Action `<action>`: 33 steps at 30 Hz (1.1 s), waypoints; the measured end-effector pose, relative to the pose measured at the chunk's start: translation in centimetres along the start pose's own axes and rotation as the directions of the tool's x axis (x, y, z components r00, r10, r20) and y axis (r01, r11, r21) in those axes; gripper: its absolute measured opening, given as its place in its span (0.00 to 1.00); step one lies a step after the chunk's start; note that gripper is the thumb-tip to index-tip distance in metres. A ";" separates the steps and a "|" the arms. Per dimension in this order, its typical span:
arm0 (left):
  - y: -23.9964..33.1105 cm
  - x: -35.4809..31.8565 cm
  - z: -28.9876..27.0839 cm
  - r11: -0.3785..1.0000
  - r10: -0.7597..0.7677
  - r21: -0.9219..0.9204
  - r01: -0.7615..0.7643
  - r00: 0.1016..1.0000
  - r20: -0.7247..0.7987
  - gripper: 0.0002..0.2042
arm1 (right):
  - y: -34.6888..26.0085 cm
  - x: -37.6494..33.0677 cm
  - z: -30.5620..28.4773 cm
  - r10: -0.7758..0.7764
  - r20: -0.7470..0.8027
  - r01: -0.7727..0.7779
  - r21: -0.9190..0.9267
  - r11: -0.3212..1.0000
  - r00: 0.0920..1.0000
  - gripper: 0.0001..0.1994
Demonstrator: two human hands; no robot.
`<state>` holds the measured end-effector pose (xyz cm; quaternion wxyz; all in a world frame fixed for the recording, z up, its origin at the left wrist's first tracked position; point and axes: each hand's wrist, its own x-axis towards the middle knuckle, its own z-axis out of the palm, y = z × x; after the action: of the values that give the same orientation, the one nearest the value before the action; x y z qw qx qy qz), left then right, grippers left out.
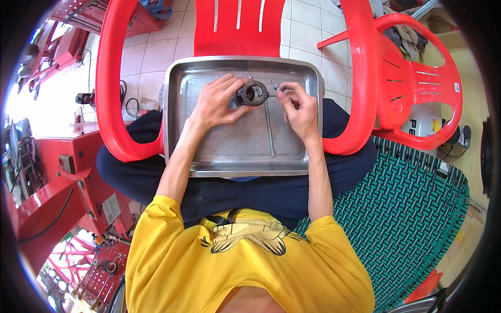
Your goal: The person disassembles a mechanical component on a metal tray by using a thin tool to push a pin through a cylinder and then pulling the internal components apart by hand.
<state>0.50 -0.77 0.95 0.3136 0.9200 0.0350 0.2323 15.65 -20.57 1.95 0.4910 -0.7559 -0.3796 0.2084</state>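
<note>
Near the tray's [180,104] far edge, left hand [216,101] grips a dark ring part [251,93], steadying it just above the tray floor. Right hand [297,107] pinches a small piece [278,88] beside it, fingers closed; a thin rod [269,129] lies mid-tray.

One head-worn fisheye view, straight down, close over a metal tray [209,146] on the lap.

A metal tray [209,151] carries a thin rod [269,130].

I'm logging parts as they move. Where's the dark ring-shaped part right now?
In the head view, the dark ring-shaped part is at the far middle of the metal tray, held by the left hand, with the right hand beside it.
</note>
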 end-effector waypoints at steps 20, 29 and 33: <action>-0.9 -0.4 0.4 0.999 -0.034 -0.026 0.033 0.999 -0.022 0.28 | 1.4 -0.1 0.7 0.016 -0.030 -0.019 -0.075 0.997 0.999 0.09; -0.8 -0.3 0.3 0.999 -0.042 -0.022 0.041 0.998 -0.040 0.28 | 0.8 0.0 0.7 -0.001 0.015 0.001 0.007 1.000 1.000 0.11; -0.9 -0.4 0.1 0.999 -0.040 -0.012 0.039 0.999 -0.019 0.28 | 0.3 0.0 0.6 -0.034 0.066 0.036 -0.023 0.999 0.997 0.12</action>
<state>0.31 -0.17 0.14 0.3234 0.9149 0.0549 0.2352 15.33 -20.28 1.43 0.4724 -0.7479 -0.4112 0.2198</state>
